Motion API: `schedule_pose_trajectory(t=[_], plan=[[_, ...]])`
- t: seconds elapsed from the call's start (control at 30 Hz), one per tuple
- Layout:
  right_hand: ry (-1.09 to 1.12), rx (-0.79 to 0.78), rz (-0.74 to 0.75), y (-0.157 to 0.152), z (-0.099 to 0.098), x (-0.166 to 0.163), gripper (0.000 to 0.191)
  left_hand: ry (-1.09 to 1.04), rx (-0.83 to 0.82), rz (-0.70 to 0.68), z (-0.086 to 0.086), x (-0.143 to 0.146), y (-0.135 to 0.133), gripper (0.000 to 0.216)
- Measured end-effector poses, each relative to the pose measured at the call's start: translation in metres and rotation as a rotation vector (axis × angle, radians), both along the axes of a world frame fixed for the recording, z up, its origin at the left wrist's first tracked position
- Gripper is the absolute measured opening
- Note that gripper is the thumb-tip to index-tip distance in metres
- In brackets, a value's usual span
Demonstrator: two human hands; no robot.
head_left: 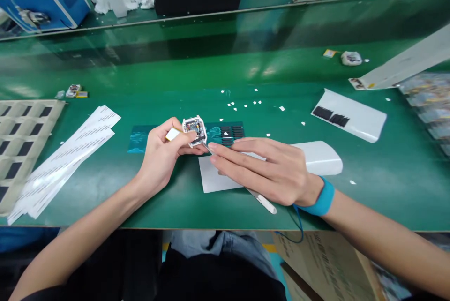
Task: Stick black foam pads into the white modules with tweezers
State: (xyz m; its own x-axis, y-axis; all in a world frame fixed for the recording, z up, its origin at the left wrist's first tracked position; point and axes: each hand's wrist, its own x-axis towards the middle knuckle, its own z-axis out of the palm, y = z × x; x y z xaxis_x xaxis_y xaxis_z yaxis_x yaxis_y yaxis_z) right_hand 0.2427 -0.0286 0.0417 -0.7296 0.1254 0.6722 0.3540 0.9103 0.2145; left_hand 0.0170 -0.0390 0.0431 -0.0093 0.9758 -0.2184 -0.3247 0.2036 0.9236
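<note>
My left hand [161, 151] grips a white watch-like case [194, 127] with a circuit board exposed inside, the thumb pressing on its lower edge. A small flat battery [173, 134] with a yellow edge sticks out beside that thumb. In my right hand [270, 167] are thin tweezers [262, 200]; their pale rear end shows below the palm and the fine tip meets the case's lower right edge. Under this hand lies a white sheet [211, 176]. Just behind the hands is a blue film [138, 139] with several black strips [231, 135] at its right.
White printed strips [73, 160] and a compartment tray [30, 139] lie left. A white sheet with black pieces [351, 116] sits right, near a slanted post [408, 59]. White scraps [246, 105] dot the green bench. A blue cord [299, 226] hangs from my right wristband [321, 198].
</note>
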Motion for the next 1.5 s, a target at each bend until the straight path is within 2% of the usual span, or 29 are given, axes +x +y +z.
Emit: schedule_pose_trajectory(t=[0.43,0.6,0.87,1.1,1.27,1.4,1.5], plan=[[-0.012,-0.040,0.022,-0.002,0.000,0.000,0.016,0.231,0.191,0.047,-0.004,0.001,-0.004,0.026],[0.005,-0.079,-0.010,-0.004,-0.003,-0.002,0.016,0.312,0.207,0.078,-0.007,0.002,-0.004,0.032],[0.098,-0.290,-0.001,-0.002,-0.009,0.001,0.040,0.223,0.146,0.101,-0.006,0.009,-0.005,0.033],[0.113,-0.262,-0.001,0.001,-0.011,0.000,0.028,0.182,0.161,0.082,-0.003,0.008,-0.004,0.032],[0.110,-0.268,-0.037,0.001,-0.012,0.002,0.032,0.123,0.113,0.029,-0.005,0.006,-0.004,0.029],[0.153,-0.250,-0.053,0.002,-0.012,0.003,0.042,0.207,0.105,0.001,-0.006,-0.002,0.011,0.037],[0.155,-0.218,-0.033,0.005,-0.014,0.002,0.044,0.331,0.069,0.035,-0.004,-0.017,0.044,0.040]])
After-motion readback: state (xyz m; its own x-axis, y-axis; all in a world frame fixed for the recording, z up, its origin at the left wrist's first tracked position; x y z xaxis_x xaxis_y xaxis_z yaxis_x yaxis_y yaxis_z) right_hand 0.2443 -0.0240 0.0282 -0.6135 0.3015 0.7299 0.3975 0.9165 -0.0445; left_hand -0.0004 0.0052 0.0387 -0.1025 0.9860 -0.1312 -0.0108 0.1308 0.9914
